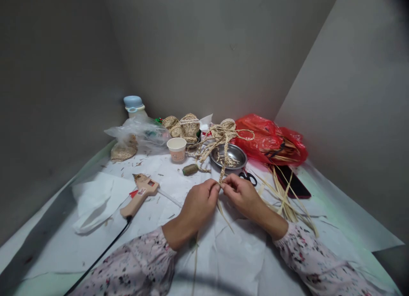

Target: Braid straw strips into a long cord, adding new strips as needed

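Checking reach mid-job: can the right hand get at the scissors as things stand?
Probably yes: the black-handled scissors lie just beyond the right hand, with nothing apparent in between. That hand is pinching the braid, though, so it would likely have to let go first.

Braid [224, 163] across bowl [239, 152]; glue gun [139, 198] left, phone [296, 183] right; cup [177, 153] left of bowl.

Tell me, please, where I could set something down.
Mostly bare: white covering between the sleeves, save thin strands; and left of the black cord, nearer than the crumpled sheet. Crowded: from the clear bag past the bowl to the red bag.
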The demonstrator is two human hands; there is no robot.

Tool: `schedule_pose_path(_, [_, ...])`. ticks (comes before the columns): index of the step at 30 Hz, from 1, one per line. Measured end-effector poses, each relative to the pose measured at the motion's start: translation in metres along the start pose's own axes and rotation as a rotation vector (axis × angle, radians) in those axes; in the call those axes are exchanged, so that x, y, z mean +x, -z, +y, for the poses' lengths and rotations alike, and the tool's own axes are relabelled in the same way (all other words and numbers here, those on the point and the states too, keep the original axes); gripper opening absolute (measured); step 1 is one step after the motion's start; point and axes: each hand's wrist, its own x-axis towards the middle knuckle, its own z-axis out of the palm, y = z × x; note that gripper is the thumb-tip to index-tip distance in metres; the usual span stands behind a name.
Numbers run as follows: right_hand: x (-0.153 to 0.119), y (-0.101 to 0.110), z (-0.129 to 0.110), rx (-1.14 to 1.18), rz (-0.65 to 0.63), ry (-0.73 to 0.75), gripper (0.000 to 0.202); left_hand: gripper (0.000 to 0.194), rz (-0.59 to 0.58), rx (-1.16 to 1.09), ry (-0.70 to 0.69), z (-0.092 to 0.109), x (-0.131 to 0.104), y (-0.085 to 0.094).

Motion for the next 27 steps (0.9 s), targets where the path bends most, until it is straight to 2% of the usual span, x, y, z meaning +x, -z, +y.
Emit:
schedule_pose_path(7, [0.000, 0.000, -0.005, 0.024, 0.021, 0.004, 0.012, 0.020, 0.098, 0.105, 0.065, 0.007, -0.003, 0.004])
schedule_pose_path(11, [0.001, -0.002, -0.004, 0.062, 0.031, -0.015, 0.012, 0.026, 0.067, 0.061, 0.062, 0.008, -0.002, 0.005])
schedule_pose_path(16, [0.001, -0.005, -0.001, 0.147, 0.055, -0.056, 0.012, 0.024, 0.042, 0.061, 0.015, 0.011, -0.006, 0.001])
schedule_pose_path(22, [0.001, -0.008, 0.000, 0.243, 0.083, -0.089, 0.013, 0.026, 0.027, 0.257, -0.033, 0.016, -0.012, -0.002])
schedule_pose_path(27, [0.002, -0.009, -0.001, 0.311, 0.114, -0.133, 0.014, 0.028, -0.041, 0.390, -0.075, 0.016, -0.016, -0.006])
